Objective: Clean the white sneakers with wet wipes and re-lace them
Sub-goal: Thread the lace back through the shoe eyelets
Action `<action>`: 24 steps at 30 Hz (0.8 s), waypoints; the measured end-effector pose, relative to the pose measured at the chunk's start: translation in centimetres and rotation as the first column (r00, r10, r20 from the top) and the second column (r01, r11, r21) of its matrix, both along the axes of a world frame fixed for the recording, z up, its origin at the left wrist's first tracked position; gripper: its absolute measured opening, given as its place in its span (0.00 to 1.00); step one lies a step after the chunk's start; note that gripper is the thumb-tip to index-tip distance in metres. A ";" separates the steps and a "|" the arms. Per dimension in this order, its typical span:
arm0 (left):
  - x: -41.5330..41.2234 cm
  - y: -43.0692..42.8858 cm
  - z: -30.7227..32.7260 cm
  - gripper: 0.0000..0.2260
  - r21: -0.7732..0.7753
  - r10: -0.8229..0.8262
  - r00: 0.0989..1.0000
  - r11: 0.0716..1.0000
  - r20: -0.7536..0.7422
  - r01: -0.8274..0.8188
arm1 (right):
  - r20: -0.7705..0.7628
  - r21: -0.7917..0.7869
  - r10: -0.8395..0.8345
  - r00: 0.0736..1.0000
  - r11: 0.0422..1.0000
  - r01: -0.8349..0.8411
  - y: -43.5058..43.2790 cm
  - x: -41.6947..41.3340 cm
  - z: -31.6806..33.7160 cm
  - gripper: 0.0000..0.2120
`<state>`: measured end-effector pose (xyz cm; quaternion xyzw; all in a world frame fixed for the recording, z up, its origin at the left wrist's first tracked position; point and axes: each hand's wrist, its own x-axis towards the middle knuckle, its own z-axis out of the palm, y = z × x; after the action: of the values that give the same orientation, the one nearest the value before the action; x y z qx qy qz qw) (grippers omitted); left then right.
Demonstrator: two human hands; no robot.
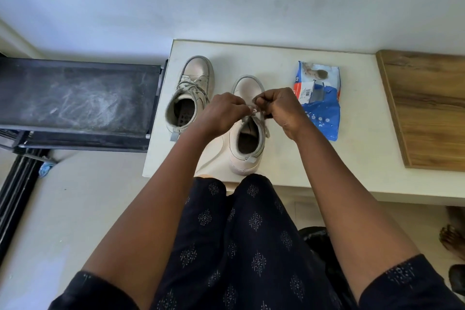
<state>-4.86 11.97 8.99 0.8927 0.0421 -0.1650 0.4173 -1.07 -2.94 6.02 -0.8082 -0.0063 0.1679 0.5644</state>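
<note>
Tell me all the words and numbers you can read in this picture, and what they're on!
Nothing here can be read clearly.
Blue wipes pack: print along its top corner and red strip, too blurred to read.
White barcode sticker on the pack: bars show, digits too small to read.
Left sneaker and right sneaker: no lettering visible.

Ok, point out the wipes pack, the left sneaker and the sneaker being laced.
wipes pack (322, 121): head view, blue lower half.
left sneaker (197, 68): head view, toe cap.
sneaker being laced (247, 87): head view, bare toe cap.
</note>
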 end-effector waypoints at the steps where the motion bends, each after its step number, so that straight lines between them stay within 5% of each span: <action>1: -0.1 0.3 -0.1 0.13 -0.013 0.007 1.000 1.000 -0.012 -0.007 | 0.052 -0.060 -0.016 0.998 0.998 0.019 -0.2 0.2 -0.1 0.10; 8: -1.0 0.1 -1.3 0.13 -0.041 0.073 0.997 0.996 0.000 -0.073 | 0.395 -0.615 0.246 0.885 0.787 0.056 -0.5 0.7 -1.2 0.09; 24: -3.1 -1.0 -2.1 0.18 0.304 -0.108 0.977 0.951 0.184 0.048 | 0.295 -0.601 0.194 0.936 0.799 0.024 0.8 1.7 -3.6 0.13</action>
<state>-7.96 10.94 6.85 0.9583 -0.0107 -0.0832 0.2733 0.62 -2.11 2.39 -0.9595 -0.0882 0.0440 0.2639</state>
